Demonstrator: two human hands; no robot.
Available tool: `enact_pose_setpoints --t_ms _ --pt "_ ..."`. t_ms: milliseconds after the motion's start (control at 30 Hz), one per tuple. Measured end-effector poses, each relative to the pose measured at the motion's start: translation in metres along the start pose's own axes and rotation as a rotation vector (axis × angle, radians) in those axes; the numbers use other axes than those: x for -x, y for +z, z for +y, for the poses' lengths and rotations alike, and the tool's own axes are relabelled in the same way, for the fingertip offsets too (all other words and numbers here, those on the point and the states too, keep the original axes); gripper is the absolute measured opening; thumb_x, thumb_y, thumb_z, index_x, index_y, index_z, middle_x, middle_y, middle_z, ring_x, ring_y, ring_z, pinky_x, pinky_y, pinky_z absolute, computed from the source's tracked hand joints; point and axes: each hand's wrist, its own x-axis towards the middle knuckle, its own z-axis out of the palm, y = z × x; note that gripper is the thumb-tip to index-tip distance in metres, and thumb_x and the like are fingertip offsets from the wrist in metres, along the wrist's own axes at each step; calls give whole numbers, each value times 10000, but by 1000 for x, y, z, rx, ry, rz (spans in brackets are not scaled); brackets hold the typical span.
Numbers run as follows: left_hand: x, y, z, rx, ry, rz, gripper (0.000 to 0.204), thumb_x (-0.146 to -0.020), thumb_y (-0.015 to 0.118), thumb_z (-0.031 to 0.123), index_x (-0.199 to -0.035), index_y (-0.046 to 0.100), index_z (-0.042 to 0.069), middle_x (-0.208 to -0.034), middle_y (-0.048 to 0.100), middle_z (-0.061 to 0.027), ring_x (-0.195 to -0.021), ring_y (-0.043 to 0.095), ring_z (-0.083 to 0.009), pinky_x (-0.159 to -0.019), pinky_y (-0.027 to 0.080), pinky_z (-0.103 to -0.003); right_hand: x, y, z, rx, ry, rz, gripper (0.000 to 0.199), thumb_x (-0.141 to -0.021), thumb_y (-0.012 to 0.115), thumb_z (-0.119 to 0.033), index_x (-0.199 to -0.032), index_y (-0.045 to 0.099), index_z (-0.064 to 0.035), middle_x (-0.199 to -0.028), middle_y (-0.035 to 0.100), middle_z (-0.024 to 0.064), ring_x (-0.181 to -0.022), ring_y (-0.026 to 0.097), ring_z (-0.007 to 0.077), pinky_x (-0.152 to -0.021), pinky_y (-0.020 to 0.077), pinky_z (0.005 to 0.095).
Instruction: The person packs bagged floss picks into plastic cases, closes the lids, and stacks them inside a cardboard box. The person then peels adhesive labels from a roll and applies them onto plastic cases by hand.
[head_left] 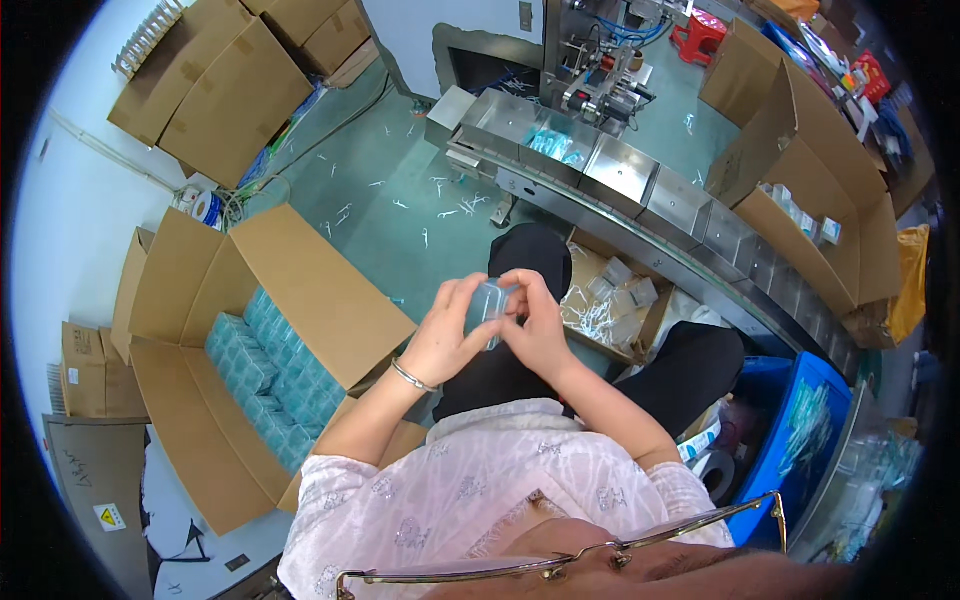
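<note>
In front of my lap, both hands hold one small transparent plastic box (pixel 487 303). My left hand (pixel 438 335) grips its left side, fingers curled over the top and thumb at the lower edge. On the opposite side, the fingers and thumb of my right hand (pixel 538 325) are closed on it. Whatever is inside the box cannot be made out. To my left stands a large open carton (pixel 215 420), with rows of teal-tinted transparent boxes (pixel 275 370) packed in it. Beyond my right hand, a low carton (pixel 600 345) holds loose white dental floss picks (pixel 597 312) and several transparent boxes (pixel 630 293).
A metal conveyor (pixel 690 205) with compartments curves past in front and to the right, below a machine (pixel 600 90). A blue bin (pixel 775 440) stands at my right. White picks litter the green floor (pixel 370 240). Another open carton (pixel 835 190) is at the far right.
</note>
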Motion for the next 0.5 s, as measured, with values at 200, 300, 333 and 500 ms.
enact_pose_setpoints --t_ms 200,300,333,500 --pt "-14 -6 -39 -2 27 21 633 -800 572 253 -1310 267 35 -1223 389 -229 -1120 415 -363 -933 358 -382 -8 -16 -4 342 -155 -261 707 -602 707 -94 -1226 378 -42 -1181 434 114 -1027 464 252 -829 396 359" --pt "-18 -10 -35 198 -149 -73 637 -819 541 279 -1324 237 40 -1259 362 -239 -1166 374 -360 -982 300 -373 -6 -10 3 599 -284 -236 808 -575 740 -164 -1272 348 -49 -1201 419 126 -1107 414 299 -889 346 407" --pt "-22 -9 -38 282 -216 -96 636 -823 535 281 -1327 230 42 -1261 360 -240 -1169 370 -360 -991 287 -372 -7 -9 5 648 -288 -243 848 -560 751 -189 -1287 336 -51 -1203 417 135 -1127 393 315 -909 323 420" --pt "-29 -6 -59 99 -161 -81 576 -848 498 314 -1307 249 68 -1206 418 -196 -1072 456 -316 -791 450 -344 -14 0 3 688 -279 -224 833 -541 761 -170 -1266 373 -43 -1170 430 140 -1081 425 318 -887 344 412"
